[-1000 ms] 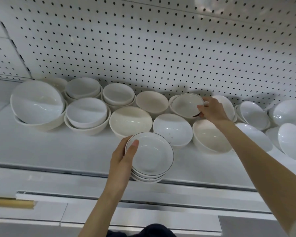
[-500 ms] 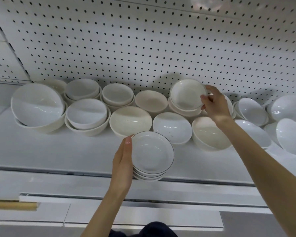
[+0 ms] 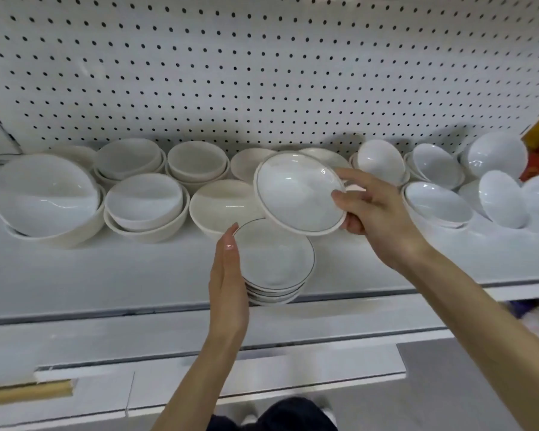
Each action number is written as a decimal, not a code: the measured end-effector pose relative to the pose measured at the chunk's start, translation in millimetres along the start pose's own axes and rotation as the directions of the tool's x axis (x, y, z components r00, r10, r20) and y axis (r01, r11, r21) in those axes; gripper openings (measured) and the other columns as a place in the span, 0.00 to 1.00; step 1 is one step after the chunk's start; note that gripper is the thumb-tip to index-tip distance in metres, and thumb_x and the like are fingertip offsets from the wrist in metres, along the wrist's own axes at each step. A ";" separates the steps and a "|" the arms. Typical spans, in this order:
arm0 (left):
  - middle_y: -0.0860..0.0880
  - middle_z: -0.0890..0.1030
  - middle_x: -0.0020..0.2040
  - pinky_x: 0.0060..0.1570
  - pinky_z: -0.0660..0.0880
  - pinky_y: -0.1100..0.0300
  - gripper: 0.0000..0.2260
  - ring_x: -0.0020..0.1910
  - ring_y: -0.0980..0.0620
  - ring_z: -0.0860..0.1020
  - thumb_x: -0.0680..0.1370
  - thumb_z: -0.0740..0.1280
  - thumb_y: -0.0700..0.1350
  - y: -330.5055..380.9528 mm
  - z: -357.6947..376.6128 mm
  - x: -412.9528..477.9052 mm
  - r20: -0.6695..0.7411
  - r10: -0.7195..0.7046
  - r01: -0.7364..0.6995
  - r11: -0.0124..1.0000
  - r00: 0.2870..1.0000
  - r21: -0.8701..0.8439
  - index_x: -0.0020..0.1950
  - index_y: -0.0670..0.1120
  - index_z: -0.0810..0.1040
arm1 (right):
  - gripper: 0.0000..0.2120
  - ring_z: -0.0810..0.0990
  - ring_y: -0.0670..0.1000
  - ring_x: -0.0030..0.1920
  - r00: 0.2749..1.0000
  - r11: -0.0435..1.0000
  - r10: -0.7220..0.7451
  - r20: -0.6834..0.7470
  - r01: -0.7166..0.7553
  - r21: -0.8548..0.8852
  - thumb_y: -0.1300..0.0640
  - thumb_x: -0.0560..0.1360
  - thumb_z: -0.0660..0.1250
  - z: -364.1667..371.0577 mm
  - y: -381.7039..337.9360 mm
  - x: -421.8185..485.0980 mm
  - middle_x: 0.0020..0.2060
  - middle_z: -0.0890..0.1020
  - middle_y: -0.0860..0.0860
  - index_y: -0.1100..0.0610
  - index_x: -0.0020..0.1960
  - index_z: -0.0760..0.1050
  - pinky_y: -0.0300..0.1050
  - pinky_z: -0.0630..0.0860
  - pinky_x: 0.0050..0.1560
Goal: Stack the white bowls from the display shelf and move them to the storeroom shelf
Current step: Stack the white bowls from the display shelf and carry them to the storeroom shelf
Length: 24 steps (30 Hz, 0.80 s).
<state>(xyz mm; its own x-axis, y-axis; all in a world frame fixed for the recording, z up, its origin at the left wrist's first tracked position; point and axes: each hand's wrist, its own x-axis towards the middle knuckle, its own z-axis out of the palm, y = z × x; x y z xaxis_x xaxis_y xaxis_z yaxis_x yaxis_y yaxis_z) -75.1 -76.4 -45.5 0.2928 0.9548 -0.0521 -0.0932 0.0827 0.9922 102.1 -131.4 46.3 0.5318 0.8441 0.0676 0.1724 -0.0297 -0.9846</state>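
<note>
Head view:
- Left hand [image 3: 227, 284], lower centre, held stack of bowls [image 3: 274, 265] from its left side above front edge of shelf [image 3: 106, 275]. Thumb lay straight along top rim; other fingers hidden behind stack.
- Right hand [image 3: 377, 219], centre right, gripped single bowl [image 3: 296, 194] by its right rim, thumb in front, fingers curled behind.
- Single bowl tilted toward camera, just above stack, its lower edge overlapping stack's rim in frame.
- More bowls [image 3: 143, 200] stood in rows along pegboard [image 3: 262, 73].
</note>
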 end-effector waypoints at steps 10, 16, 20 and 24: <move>0.56 0.80 0.62 0.61 0.72 0.59 0.31 0.63 0.59 0.76 0.70 0.55 0.69 2.1 0.0 5.2 0.064 -0.018 0.029 0.984 0.998 -0.176 0.66 0.55 0.76 | 0.12 0.70 0.44 0.22 0.993 0.992 0.118 0.018 -0.117 -0.052 0.67 0.77 0.63 19.1 17.0 -30.5 0.20 0.72 0.47 0.52 0.54 0.76 0.34 0.63 0.25; 0.53 0.80 0.63 0.65 0.72 0.55 0.30 0.63 0.57 0.77 0.74 0.57 0.69 5.4 1.2 3.3 0.056 -0.030 0.040 0.982 0.998 -0.183 0.67 0.52 0.75 | 0.14 0.70 0.45 0.23 0.988 0.988 0.146 0.040 -0.144 -0.048 0.67 0.77 0.63 27.1 21.9 -36.3 0.21 0.72 0.48 0.48 0.50 0.77 0.34 0.63 0.26; 0.52 0.80 0.63 0.65 0.71 0.57 0.31 0.63 0.56 0.76 0.73 0.52 0.66 6.0 1.9 3.2 0.060 -0.042 0.053 0.982 0.997 -0.182 0.68 0.50 0.74 | 0.13 0.70 0.44 0.23 0.986 0.986 0.162 0.050 -0.160 -0.037 0.67 0.77 0.63 32.1 23.2 -36.4 0.20 0.72 0.47 0.51 0.53 0.77 0.34 0.63 0.25; 0.54 0.80 0.62 0.64 0.72 0.58 0.29 0.62 0.57 0.77 0.74 0.52 0.65 6.2 2.4 2.3 0.049 -0.067 0.074 0.981 0.997 -0.180 0.67 0.52 0.75 | 0.12 0.70 0.43 0.23 0.983 0.983 0.183 0.036 -0.181 -0.040 0.66 0.77 0.63 33.4 25.6 -37.6 0.20 0.73 0.46 0.56 0.58 0.76 0.33 0.64 0.26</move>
<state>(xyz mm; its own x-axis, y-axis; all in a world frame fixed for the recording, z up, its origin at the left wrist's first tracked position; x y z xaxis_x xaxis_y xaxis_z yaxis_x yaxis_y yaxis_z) -72.7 -74.4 -39.2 0.3448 0.9319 -0.1124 -0.2406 0.2035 0.9490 58.8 -146.0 13.1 0.5245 0.8430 -0.1191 0.1063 -0.2037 -0.9733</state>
